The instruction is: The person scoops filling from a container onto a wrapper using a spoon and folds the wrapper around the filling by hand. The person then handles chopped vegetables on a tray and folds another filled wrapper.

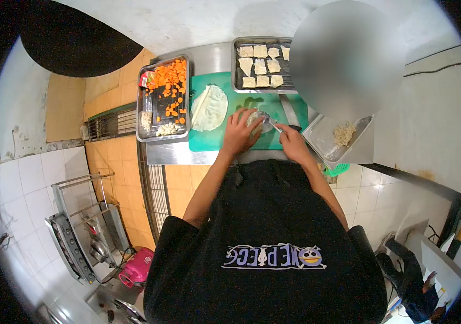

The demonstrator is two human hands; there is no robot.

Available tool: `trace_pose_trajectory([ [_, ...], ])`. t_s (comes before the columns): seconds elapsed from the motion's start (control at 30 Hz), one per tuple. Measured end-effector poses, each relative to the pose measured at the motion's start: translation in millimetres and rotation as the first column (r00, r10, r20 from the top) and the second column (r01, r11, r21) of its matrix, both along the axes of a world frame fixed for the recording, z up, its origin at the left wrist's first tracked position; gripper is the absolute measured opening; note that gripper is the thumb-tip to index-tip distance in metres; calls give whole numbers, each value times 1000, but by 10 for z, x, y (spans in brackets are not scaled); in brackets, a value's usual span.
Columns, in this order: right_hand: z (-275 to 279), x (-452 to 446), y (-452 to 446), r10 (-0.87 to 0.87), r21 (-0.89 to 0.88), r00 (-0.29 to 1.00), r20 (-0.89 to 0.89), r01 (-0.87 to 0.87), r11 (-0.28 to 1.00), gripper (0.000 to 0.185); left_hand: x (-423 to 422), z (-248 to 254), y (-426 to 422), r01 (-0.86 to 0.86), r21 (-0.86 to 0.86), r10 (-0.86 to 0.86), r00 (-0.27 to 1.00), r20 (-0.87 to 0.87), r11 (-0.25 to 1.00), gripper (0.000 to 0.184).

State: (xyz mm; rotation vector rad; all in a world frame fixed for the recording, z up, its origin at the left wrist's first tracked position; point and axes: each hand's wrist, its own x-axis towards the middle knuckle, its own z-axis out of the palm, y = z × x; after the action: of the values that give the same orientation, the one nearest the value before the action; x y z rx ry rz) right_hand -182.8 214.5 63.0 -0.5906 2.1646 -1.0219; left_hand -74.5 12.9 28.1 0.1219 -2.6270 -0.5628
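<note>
Kitchen with a white tiled wall [41, 175] at far left; next, a metal stove frame [68, 248], a pink gas cylinder [137, 266] and orange tiles [117, 162].
Steel table [168, 154], mid-view, bearing, from the left:
– Metal tray [160, 105]: orange carrot slices [172, 73], chopped pale pieces [166, 129].
– Green cutting board [209, 144]: a flat pale sheet [211, 110] on its left part.
– Left hand [239, 131], on the board, fingers loosely spread at a pale item [263, 120]; whether they grip it, cannot tell.
– Pale item: on the board, between the hands, partly covered.
– Second tray [234, 67], behind: small pale squares in rows.
– Right hand [292, 141], closed round a slim utensil [276, 127], its far end at the pale item. Judged risk: a slip of the utensil could jab the left fingers.
– Knife [288, 110], lying just beside the right hand. Judged risk: a sideways swing could knock it.
– Clear container [322, 141], near the table's edge: pale shreds [344, 134]. Judged risk: an elbow bump could spill them.
Below, a green basket [338, 170]; lower right, another person [403, 264] in dark clothes.
</note>
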Motion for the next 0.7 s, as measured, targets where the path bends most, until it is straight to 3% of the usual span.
trace_pose_trajectory([
  [0.07, -110, 4, 8, -37, -74, 999, 40, 40, 996, 42, 22, 29, 25, 3, -162, 0, 1000, 20, 987, 49],
  [0.2, 50, -22, 34, -36, 4, 992, 117, 36, 999, 43, 7, -72, 13, -2, -189, 1, 1000, -8, 982, 49],
  [0.27, 6, -16, 71, -60, -77, 991, 117, 69, 995, 43, 10, -18, 18, 17, -221, -15, 1000, 9, 975, 49],
  [0.37, -51, -35, 101, -70, -76, 993, 100, 78, 994, 43, 16, -67, -3, -8, -236, 26, 997, 74, 972, 47],
  [0.5, 9, -48, 82, -72, -79, 993, 97, 79, 994, 42, 23, -57, -40, -42, -240, 52, 998, 36, 970, 46],
  [0.7, -31, -13, 89, -48, 24, 999, -17, 48, 999, 40, 97, -60, -33, -106, -169, 123, 988, 93, 980, 50],
])
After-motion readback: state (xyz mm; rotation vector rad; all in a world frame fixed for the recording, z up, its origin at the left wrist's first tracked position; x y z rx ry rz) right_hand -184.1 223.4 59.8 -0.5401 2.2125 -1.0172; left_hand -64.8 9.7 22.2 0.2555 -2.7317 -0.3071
